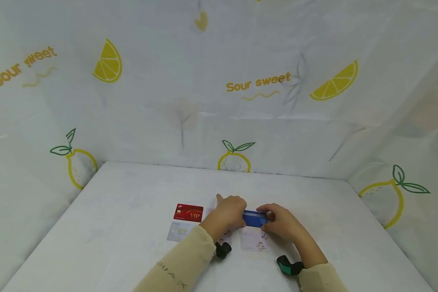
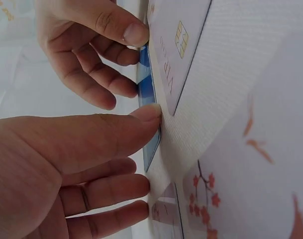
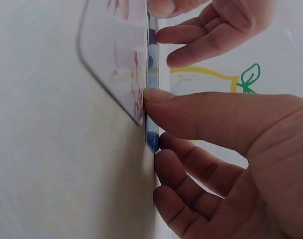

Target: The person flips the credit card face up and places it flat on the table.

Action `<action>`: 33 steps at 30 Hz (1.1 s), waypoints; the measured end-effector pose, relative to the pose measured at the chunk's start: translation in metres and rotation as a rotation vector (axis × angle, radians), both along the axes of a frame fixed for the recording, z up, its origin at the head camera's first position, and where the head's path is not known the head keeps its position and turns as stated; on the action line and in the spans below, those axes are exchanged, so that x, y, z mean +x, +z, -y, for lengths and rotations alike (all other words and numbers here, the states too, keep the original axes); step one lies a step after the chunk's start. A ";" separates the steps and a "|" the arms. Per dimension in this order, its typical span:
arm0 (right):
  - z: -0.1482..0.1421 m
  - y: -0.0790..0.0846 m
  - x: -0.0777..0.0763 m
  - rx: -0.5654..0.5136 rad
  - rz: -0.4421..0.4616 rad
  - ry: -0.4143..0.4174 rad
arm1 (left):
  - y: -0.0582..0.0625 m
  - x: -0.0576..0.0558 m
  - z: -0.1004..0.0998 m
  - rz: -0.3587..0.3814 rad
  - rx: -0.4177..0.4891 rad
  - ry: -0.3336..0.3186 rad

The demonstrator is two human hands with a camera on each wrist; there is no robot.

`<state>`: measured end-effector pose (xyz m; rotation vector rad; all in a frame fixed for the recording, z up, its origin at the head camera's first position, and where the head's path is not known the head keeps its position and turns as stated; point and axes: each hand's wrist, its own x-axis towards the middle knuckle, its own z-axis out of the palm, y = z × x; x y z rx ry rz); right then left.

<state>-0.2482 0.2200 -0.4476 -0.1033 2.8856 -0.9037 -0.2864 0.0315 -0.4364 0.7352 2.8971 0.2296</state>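
Observation:
A blue card lies flat or nearly so on the white table, between my two hands. My left hand pinches its left end, with the thumb on the near edge and the other fingers beyond. At the right end my right hand grips it between thumb and fingers. Directly below it lies a pale card with a flower print; the left wrist view shows a chip on this card. Another pale flowered card is partly covered by my left hand and wrist.
To the left a red VIP card lies above a silver VIP card. Black wrist devices sit at both wrists. Behind the white table hangs a pale sheet printed with lemons.

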 end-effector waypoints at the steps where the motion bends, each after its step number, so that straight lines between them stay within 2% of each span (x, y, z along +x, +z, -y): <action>1: 0.000 0.000 0.000 -0.004 -0.003 0.004 | -0.001 -0.001 0.000 0.002 0.000 0.000; 6: -0.002 -0.001 -0.001 -0.029 -0.020 0.027 | -0.005 -0.004 0.005 0.034 0.029 -0.016; 14: -0.008 -0.003 -0.003 -0.036 -0.029 0.049 | -0.008 -0.007 0.011 0.118 0.109 -0.003; 22: -0.014 -0.006 -0.003 0.003 0.012 0.008 | -0.011 -0.010 0.011 0.096 0.127 0.002; 26: -0.015 -0.007 -0.003 -0.011 0.032 -0.016 | -0.013 -0.011 0.013 0.114 0.169 0.027; 33: -0.015 -0.008 -0.004 -0.024 0.045 -0.031 | -0.014 -0.012 0.013 0.144 0.182 0.047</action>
